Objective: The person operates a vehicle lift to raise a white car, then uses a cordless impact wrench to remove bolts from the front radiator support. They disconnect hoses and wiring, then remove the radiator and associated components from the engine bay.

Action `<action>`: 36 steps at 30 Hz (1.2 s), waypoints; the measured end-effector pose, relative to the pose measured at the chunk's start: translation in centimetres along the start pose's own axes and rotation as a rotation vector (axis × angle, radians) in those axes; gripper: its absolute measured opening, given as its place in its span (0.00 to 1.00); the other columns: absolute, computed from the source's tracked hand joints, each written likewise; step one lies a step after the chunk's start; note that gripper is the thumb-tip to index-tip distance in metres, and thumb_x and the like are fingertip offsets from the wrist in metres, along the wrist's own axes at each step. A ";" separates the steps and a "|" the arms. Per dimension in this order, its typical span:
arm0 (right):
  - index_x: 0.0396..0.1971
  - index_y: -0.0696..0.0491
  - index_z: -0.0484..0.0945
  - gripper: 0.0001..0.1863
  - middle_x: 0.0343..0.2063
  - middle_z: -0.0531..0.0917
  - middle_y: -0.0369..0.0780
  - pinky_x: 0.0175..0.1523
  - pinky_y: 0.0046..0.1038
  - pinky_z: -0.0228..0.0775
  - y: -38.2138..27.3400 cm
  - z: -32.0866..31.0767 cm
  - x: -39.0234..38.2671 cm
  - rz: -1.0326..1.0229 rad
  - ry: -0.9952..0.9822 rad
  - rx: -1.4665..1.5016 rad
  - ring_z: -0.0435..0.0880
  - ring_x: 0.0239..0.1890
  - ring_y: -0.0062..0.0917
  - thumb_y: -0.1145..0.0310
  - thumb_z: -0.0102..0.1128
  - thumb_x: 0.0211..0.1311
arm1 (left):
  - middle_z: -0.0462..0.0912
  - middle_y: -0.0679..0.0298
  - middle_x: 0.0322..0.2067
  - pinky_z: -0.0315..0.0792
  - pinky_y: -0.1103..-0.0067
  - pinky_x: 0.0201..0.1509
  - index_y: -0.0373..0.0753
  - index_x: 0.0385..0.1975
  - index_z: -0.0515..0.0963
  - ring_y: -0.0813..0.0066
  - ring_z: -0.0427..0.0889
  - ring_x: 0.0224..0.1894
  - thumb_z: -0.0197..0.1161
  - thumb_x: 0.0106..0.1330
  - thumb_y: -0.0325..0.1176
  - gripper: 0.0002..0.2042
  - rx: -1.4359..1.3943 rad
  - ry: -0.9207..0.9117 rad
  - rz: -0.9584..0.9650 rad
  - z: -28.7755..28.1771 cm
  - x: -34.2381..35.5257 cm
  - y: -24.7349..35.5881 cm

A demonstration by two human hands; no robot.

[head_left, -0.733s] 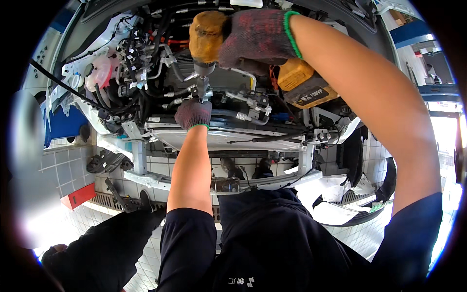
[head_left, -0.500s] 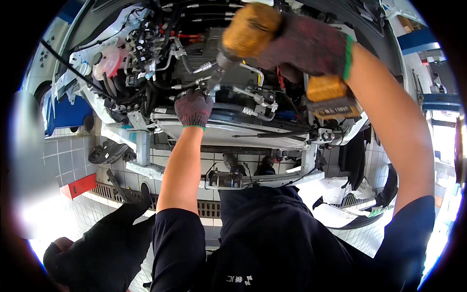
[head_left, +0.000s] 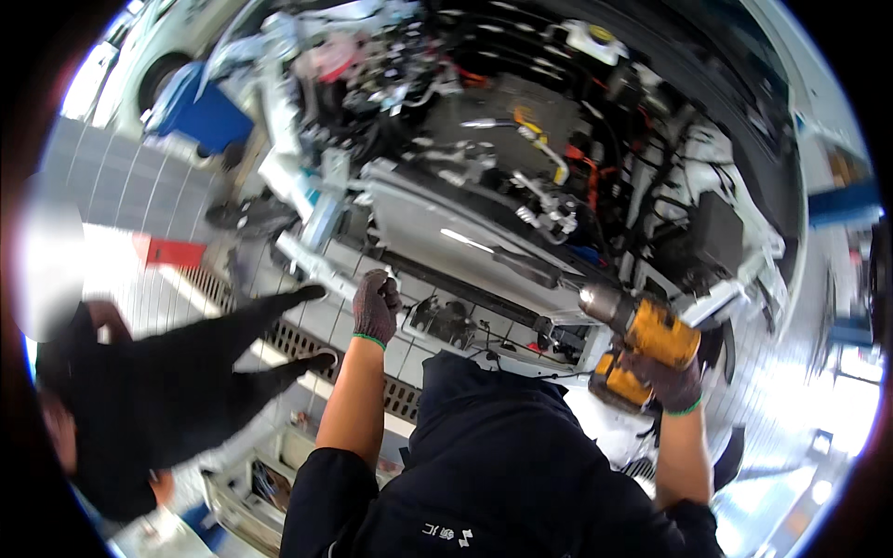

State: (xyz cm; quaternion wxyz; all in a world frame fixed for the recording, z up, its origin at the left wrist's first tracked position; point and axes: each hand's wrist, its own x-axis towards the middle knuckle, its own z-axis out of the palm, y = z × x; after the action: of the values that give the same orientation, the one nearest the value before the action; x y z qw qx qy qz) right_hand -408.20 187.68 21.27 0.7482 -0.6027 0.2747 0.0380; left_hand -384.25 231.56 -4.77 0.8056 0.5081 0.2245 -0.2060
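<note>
A yellow power drill is held at the right end of an opened car front, well apart from the metal pipes in the bay. The gloved right hand wraps its fingers around the drill's handle. The gloved left hand is near the front beam, fingers curled; whether they pinch something small cannot be told. The stripping looks well advanced: the pale radiator is bared, while pipes and hoses remain in the bay. Which fasteners are undone is too blurred to tell. Leftward are a dark-clothed person, a red box and a blue bin.
</note>
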 end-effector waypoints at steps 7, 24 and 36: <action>0.64 0.56 0.78 0.38 0.51 0.87 0.44 0.49 0.32 0.88 8.4 -2.4 -4.9 0.153 -0.256 -0.102 0.90 0.50 0.29 0.82 0.78 0.48 | 0.87 0.53 0.43 0.79 0.65 0.51 0.38 0.44 0.85 0.60 0.85 0.41 0.61 0.72 0.41 0.14 -0.647 0.000 0.102 -6.3 -17.9 0.2; 0.70 0.57 0.73 0.41 0.49 0.88 0.40 0.56 0.33 0.85 15.1 24.4 -15.1 0.114 -1.001 -0.574 0.89 0.51 0.29 0.83 0.73 0.52 | 0.88 0.61 0.41 0.84 0.75 0.55 0.36 0.44 0.84 0.68 0.88 0.47 0.65 0.65 0.21 0.09 -0.439 0.926 0.505 -44.1 -51.2 -18.3; 0.74 0.57 0.69 0.46 0.57 0.87 0.42 0.63 0.30 0.82 28.6 52.8 -28.9 0.001 -1.182 -0.893 0.88 0.58 0.26 0.80 0.79 0.51 | 0.85 0.59 0.28 0.87 0.72 0.43 0.40 0.31 0.80 0.63 0.86 0.32 0.64 0.73 0.36 0.09 -0.734 1.155 0.551 -89.4 -64.3 6.4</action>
State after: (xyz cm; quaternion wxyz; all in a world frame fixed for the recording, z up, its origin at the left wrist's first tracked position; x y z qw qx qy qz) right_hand -424.51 252.06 15.73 0.4549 -0.7286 -0.2153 0.4646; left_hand -446.64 322.24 2.41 0.6997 0.2714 0.5315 0.3928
